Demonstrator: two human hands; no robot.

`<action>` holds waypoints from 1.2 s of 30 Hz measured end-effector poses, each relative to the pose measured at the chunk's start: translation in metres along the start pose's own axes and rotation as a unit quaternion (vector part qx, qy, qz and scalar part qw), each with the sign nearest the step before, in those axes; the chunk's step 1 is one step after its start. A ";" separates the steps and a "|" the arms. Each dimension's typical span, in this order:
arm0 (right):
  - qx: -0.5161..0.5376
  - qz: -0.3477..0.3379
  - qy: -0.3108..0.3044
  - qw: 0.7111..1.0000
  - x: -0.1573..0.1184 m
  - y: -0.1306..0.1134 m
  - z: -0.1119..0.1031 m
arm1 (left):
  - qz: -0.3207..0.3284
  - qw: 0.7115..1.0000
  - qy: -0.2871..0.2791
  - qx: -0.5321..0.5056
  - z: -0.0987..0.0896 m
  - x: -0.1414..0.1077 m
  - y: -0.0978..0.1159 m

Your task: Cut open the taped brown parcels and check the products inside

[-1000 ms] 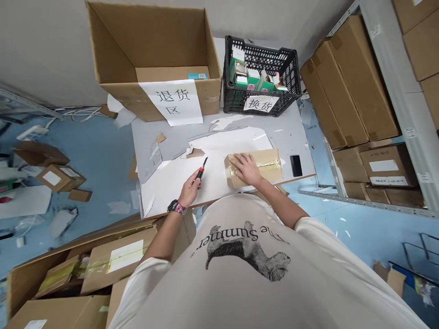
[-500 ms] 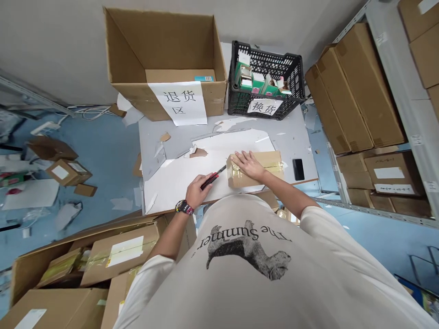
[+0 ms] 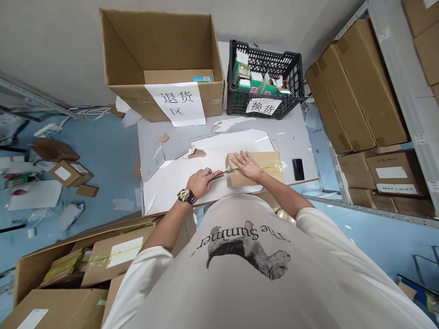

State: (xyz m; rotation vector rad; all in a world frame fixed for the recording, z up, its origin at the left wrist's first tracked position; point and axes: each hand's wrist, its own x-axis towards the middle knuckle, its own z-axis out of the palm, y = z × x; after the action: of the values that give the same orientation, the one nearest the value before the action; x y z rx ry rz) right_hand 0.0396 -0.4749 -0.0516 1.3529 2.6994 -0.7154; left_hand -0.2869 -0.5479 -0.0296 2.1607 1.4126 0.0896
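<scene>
Fingers of the left hand (image 3: 201, 182) clench a red utility knife (image 3: 220, 174), its blade at the taped seam (image 3: 236, 169) of a cardboard parcel (image 3: 265, 176), while the right hand (image 3: 248, 165) presses flat on top; the seam looks to call for a slit along the tape.

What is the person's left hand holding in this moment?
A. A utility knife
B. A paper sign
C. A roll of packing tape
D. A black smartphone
A. The left hand grips a utility knife, its blade pointing at the cardboard parcel under the right hand.
</scene>
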 end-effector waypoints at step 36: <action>-0.030 0.154 0.103 0.982 -0.132 0.015 0.012 | -0.292 0.907 0.226 -0.203 0.130 0.035 -0.058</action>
State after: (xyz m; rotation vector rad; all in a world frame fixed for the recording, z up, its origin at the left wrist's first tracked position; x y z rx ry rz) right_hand 0.1307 -0.5714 -0.0374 1.8655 2.5358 -0.4849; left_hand -0.2746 -0.5541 -0.1756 1.3570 2.0313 0.6317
